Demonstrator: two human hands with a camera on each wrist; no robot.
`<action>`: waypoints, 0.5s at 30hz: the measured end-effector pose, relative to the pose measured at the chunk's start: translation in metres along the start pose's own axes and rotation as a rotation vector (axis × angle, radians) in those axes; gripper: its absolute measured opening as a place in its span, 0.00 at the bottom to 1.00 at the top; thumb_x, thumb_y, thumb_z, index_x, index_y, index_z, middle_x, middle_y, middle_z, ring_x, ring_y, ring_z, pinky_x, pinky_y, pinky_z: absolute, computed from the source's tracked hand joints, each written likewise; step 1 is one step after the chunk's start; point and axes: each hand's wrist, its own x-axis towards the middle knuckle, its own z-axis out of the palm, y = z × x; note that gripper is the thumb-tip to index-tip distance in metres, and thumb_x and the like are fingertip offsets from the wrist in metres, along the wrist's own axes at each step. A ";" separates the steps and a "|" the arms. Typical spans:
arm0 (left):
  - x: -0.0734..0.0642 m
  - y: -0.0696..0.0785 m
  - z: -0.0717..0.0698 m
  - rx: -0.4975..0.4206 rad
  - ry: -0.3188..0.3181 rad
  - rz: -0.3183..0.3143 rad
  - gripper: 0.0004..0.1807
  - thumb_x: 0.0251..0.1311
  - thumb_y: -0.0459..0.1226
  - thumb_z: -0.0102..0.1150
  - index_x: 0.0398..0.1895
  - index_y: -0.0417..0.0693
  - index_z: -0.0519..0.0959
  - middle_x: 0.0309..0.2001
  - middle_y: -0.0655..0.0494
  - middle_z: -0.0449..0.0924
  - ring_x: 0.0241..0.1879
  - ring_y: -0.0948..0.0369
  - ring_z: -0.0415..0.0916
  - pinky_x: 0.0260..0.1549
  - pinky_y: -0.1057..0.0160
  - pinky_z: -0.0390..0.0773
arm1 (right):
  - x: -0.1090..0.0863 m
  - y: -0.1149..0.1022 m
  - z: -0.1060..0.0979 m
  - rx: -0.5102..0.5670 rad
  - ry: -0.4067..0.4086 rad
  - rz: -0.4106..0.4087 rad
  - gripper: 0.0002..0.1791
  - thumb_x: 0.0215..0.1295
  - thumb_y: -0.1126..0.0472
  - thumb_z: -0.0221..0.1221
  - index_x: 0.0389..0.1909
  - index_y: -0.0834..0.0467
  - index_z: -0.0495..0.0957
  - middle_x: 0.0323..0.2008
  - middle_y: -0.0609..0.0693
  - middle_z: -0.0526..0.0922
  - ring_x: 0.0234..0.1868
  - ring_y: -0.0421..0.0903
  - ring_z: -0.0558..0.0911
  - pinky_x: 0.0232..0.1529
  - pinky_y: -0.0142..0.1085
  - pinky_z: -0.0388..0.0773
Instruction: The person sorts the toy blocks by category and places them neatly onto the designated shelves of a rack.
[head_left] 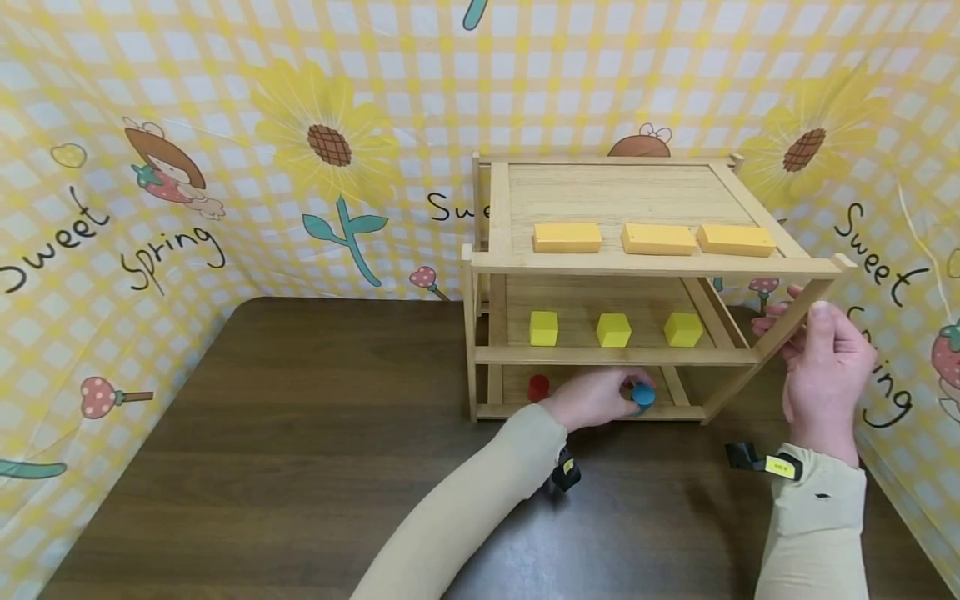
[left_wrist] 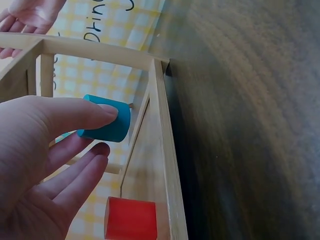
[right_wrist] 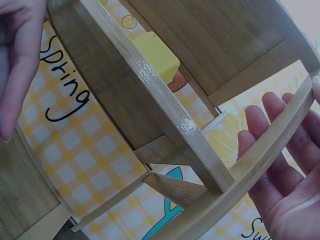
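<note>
My left hand [head_left: 595, 398] reaches into the bottom level of a wooden three-tier shelf [head_left: 615, 357]. Thumb and fingers pinch a blue cylinder [left_wrist: 112, 122] close over the bottom board, near the front rail. A red cylinder [head_left: 537, 387] stands on that same board, to the left of the hand. On the right side, my right hand [head_left: 828, 367] holds the shelf's front right post [right_wrist: 270, 132], with its fingers passing behind the wood and its thumb at the near side.
Three yellow cubes [head_left: 614, 330] sit in a row on the middle tier. Along the front of the top tier lie three orange-yellow blocks [head_left: 658, 239]. The shelf stands on a dark wooden table [head_left: 300, 433], with a yellow checked cloth [head_left: 420, 100] hanging behind and at both sides.
</note>
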 end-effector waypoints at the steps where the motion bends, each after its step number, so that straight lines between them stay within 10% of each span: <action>1: 0.001 -0.001 0.001 0.003 0.001 -0.005 0.17 0.68 0.37 0.65 0.58 0.49 0.83 0.48 0.65 0.82 0.47 0.70 0.76 0.46 0.79 0.69 | 0.000 0.000 0.000 0.001 -0.002 -0.001 0.25 0.74 0.60 0.61 0.53 0.82 0.75 0.34 0.65 0.85 0.29 0.54 0.86 0.36 0.39 0.86; 15: 0.023 0.000 0.010 0.093 0.022 -0.034 0.15 0.67 0.33 0.65 0.55 0.51 0.84 0.55 0.61 0.80 0.49 0.70 0.72 0.50 0.78 0.68 | 0.000 -0.001 0.000 -0.016 0.000 0.002 0.25 0.74 0.59 0.61 0.53 0.82 0.75 0.37 0.66 0.84 0.31 0.54 0.87 0.38 0.39 0.86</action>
